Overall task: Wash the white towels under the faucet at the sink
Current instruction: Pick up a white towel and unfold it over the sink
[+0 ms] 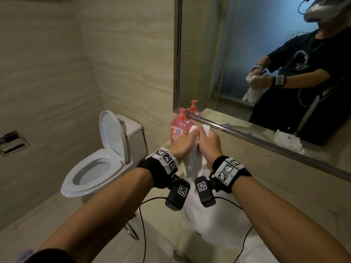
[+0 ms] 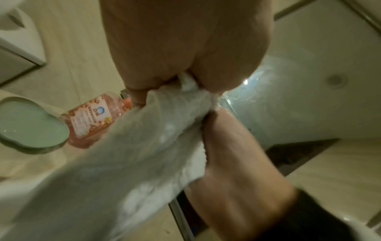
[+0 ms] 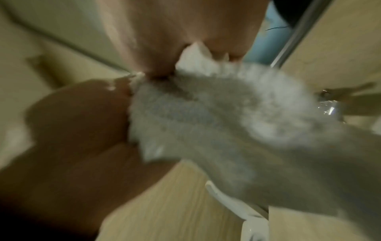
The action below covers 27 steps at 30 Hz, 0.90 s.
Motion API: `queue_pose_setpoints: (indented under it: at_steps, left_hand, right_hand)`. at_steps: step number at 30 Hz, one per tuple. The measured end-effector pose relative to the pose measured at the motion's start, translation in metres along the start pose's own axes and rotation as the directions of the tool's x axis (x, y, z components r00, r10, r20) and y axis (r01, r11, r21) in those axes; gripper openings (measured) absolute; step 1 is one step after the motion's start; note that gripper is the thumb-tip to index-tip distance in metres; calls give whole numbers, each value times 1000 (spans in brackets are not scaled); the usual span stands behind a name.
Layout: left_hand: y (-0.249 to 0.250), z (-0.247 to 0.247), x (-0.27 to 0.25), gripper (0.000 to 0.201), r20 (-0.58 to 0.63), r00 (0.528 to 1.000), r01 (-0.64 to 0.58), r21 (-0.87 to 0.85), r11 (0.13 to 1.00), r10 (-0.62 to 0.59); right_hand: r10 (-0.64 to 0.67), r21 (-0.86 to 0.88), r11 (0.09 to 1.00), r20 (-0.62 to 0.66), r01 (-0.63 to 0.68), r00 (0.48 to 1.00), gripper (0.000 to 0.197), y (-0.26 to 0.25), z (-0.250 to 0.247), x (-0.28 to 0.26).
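Room: a bathroom with beige stone-look tiles on the walls and a pale stone counter [image 1: 157,211] below the hands.
Grip: the left hand [image 1: 185,142] and the right hand [image 1: 209,144] are side by side, touching, both clamped with curled fingers on one white towel [image 1: 191,164].
Towel: its top is bunched and pokes out above the two fists; the rest hangs down from the grip toward the white sink [image 1: 218,223].
Beyond the grip: a pink soap bottle [image 1: 179,128] with a pump stands on the counter, just behind the left hand.
Left of the grip: a white toilet [image 1: 106,152] with lid raised, and a metal paper holder [image 1: 12,142] set in the far wall.
Right of the grip: a framed mirror [image 1: 247,59] reflects the person holding the towel, and a second white cloth [image 1: 287,142] lying on the counter.
Head view only: both wrist bands with printed markers, the cables, the toilet and the mirror.
Left wrist view only: the towel [image 2: 156,130] seen from below, pinched between the left hand [image 2: 185,48] and the right hand [image 2: 233,154], with the bottle label [image 2: 90,120] close behind.
Right wrist view only: blurred; the towel [image 3: 206,114] fluffs out under the right hand [image 3: 175,32], the left hand [image 3: 78,122] against it.
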<state>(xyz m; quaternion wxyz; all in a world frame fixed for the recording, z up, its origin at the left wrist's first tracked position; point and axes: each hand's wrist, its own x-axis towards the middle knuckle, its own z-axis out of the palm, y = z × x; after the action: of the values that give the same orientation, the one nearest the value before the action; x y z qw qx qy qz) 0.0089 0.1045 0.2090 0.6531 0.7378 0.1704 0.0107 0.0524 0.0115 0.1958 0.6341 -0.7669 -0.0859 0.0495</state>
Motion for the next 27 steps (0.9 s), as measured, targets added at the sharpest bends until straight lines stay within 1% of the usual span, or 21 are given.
queue_pose_setpoints:
  at_steps: [1,3,5,8,9,10,11,12,13,14,15,16,17,18,19,20,21,22,23,25,27]
  left_hand:
    - [0,0,2,61,-22,1000,-17,21,1000,17]
    - [2,-3,6,49,-91,994,-62,29,998,64]
    - [2,-6,7,36,-80,995,-61,1,998,61]
    - [1,-8,-1,43,113,993,45,-132,990,-30]
    - [1,-11,-3,44,183,983,29,-56,998,-18]
    - [3,-17,-4,45,239,971,-38,124,992,7]
    - [4,-23,-4,48,288,957,-135,346,928,31]
    - [3,-30,-2,57,302,952,-217,564,797,45]
    - [2,-37,-1,66,276,960,-245,725,644,55]
    - [-1,-45,-1,70,237,969,-238,823,516,70]
    - [-5,-52,0,69,211,974,-228,875,427,87]
    - [-10,-58,1,62,196,977,-212,901,377,83]
    - [-14,-63,2,52,191,979,-204,912,357,74]
    - [-17,-68,3,41,191,979,-201,910,362,64]
    - [-19,-73,4,34,192,980,-198,898,393,55]
    - [-21,-78,5,30,194,980,-196,875,443,52]
    - [-22,-83,5,31,193,980,-193,832,520,54]
    - [-24,-86,5,33,180,982,-173,760,627,53]
    - [-26,-87,6,35,157,986,-143,651,745,52]
    - [-27,-78,6,37,107,993,-80,382,921,42]
    - [-22,-60,7,49,65,998,-16,141,990,7]
  right_hand:
    - [-7,-6,1000,2,7,1000,41,0,-3,1]
    - [-97,-18,995,48,97,994,39,4,1,-3]
    - [-159,-53,985,73,163,985,37,12,2,-5]
    - [-107,-117,986,121,121,987,41,8,-13,6]
    - [-111,-152,979,141,132,984,39,8,-21,11]
    - [-133,-188,968,166,164,977,34,9,-27,15]
    - [-170,-213,954,207,213,964,30,9,-33,17]
    - [-194,-217,942,273,257,942,25,9,-37,17]
    - [-208,-238,922,365,307,907,23,9,-43,18]
    - [-209,-303,873,474,381,856,26,10,-50,21]
    - [-189,-414,774,572,480,798,34,10,-57,24]
    - [-147,-518,649,633,557,760,40,10,-63,27]
    - [-102,-592,551,653,589,751,40,11,-68,30]
    - [-84,-628,515,641,584,763,34,13,-73,33]
    - [-83,-635,526,623,565,778,28,17,-79,37]
    - [-74,-613,595,602,520,795,24,20,-84,39]
    - [-41,-560,713,566,421,823,19,24,-89,41]
    - [10,-472,834,529,285,848,16,27,-91,41]
    - [52,-378,912,487,156,872,18,30,-91,39]
    - [95,-181,983,367,-29,925,27,34,-82,36]
    - [92,1,996,219,-94,972,29,33,-60,22]
